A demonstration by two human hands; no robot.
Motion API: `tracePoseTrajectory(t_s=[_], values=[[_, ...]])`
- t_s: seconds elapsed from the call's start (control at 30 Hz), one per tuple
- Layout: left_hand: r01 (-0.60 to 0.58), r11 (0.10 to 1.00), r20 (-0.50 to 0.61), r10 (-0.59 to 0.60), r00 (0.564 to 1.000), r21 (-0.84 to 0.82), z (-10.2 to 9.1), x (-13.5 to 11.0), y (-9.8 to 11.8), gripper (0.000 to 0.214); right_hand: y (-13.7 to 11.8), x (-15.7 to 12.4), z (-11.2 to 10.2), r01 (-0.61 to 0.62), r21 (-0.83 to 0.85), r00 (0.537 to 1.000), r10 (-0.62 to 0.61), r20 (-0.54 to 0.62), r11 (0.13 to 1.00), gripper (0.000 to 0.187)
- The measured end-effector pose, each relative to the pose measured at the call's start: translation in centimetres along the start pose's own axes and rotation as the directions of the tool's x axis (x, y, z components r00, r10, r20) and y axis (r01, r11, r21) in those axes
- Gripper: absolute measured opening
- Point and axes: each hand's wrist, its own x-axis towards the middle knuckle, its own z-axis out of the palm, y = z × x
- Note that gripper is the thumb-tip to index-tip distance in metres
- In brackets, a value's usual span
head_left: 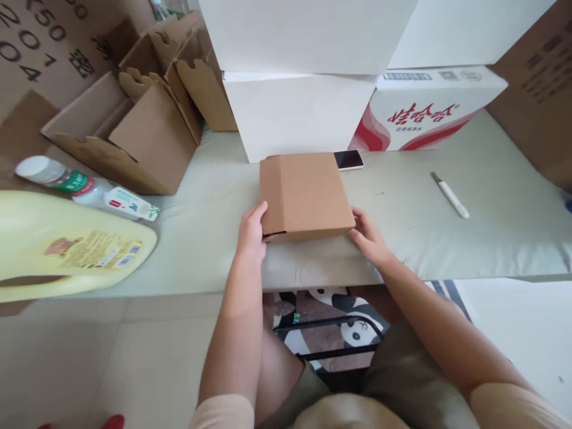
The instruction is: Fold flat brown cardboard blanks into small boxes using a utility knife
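Observation:
A small, flat brown cardboard box lies on the pale covered surface in front of me, its lid down. At its front left corner a narrow dark gap shows along the edge. My left hand grips that corner, thumb against the left side and the other fingers partly hidden below. On the opposite side, my right hand holds the front right corner with curled fingers, their tips partly out of sight behind the box. Just behind the box, a phone with a dark screen is partly covered by it.
A white utility knife lies to the right. White boxes and a red-and-white carton stand behind. On the left are open cardboard boxes, a clear bottle, a tube and a yellow jug.

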Motion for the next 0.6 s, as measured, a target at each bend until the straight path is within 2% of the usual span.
tracePoseTrajectory(t_s=[0.07,0.13,0.2,0.27,0.33,0.37,0.43,0.5,0.57,0.6], values=[[0.005,1.0,-0.021,-0.005,1.0,0.005,-0.1,0.2,0.3,0.03,0.1,0.8,-0.4,-0.019,-0.083,0.993,0.01,-0.114,0.996,0.039],[0.01,1.0,-0.027,-0.009,1.0,0.022,-0.1,0.3,0.6,0.031,0.9,1.5,-2.5,-0.105,-0.311,0.949,0.002,-0.315,0.945,0.034],[0.006,0.999,-0.035,-0.005,0.999,0.041,0.0,0.3,0.8,0.031,2.4,2.1,-6.3,-0.269,-0.476,0.887,0.023,-0.461,0.838,0.037],[0.006,0.998,-0.064,-0.002,0.998,0.055,0.2,0.3,0.9,0.029,4.2,2.3,-11.0,-0.462,-0.546,0.816,0.093,-0.571,0.699,0.045],[0.016,0.998,-0.092,-0.01,0.996,0.067,0.5,0.2,0.9,0.027,5.6,2.1,-15.7,-0.615,-0.55,0.751,0.207,-0.626,0.565,0.051],[0.021,0.997,-0.098,-0.014,0.995,0.07,0.6,0.2,0.9,0.026,6.1,1.9,-17.7,-0.657,-0.547,0.739,0.298,-0.605,0.519,0.049],[0.028,0.996,-0.091,-0.02,0.996,0.08,0.8,0.3,0.9,0.024,6.5,1.7,-20.3,-0.71,-0.549,0.704,0.432,-0.564,0.441,0.036],[0.032,0.994,-0.077,-0.024,0.997,0.101,1.0,0.4,1.0,0.023,6.1,1.7,-20.8,-0.722,-0.559,0.69,0.488,-0.535,0.408,0.025],[0.044,0.991,-0.068,-0.036,0.997,0.125,1.1,0.5,1.2,0.023,5.0,1.8,-19.3,-0.72,-0.545,0.692,0.511,-0.51,0.43,0.021],[0.061,0.989,-0.069,-0.052,0.996,0.132,1.0,0.6,1.4,0.022,4.2,1.9,-18.0,-0.725,-0.499,0.688,0.527,-0.499,0.474,0.022]])
